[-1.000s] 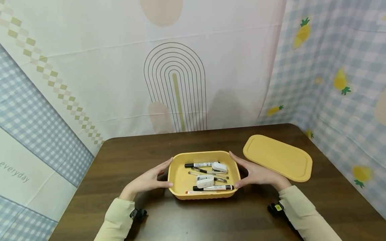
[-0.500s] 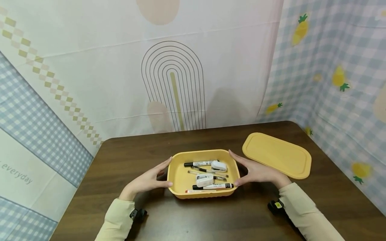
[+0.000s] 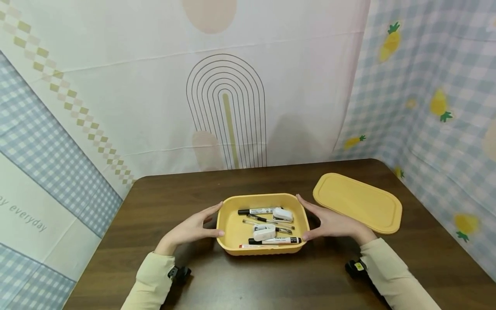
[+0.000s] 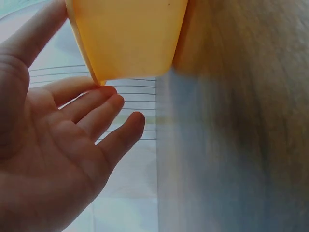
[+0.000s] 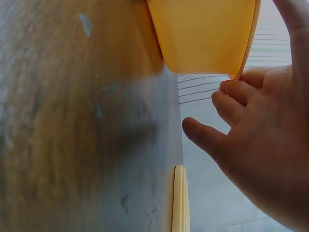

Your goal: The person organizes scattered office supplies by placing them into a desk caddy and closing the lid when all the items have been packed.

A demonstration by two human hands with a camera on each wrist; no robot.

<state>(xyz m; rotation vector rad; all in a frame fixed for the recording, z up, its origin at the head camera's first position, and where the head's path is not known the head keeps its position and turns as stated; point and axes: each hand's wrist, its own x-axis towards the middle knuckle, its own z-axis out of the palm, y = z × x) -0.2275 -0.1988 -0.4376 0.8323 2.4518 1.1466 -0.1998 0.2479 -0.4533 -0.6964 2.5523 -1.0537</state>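
A yellow storage box [image 3: 224,249] rests on the dark wooden table, its lid off. My left hand [image 3: 192,229] holds its left end, thumb at the near corner and index finger at the far corner. At the right end, my right hand [image 3: 334,224] holds the box the same way. In both wrist views the other fingers are loosely bent near the rim. Inside lie a black-capped marker [image 3: 259,211] at the back, another marker [image 3: 277,241] at the front, several thin pens [image 3: 267,221], a white mini stapler [image 3: 283,214] and a second white gadget [image 3: 264,233] of unclear kind.
A flat yellow lid [image 3: 358,203] lies at the back right of the table [image 3: 240,284], beyond my right hand. Patterned cloth [image 3: 302,99] hangs behind the table and along both sides.
The head view shifts slightly. Both hands keep their places on the box, and the box and lid stay where they are.
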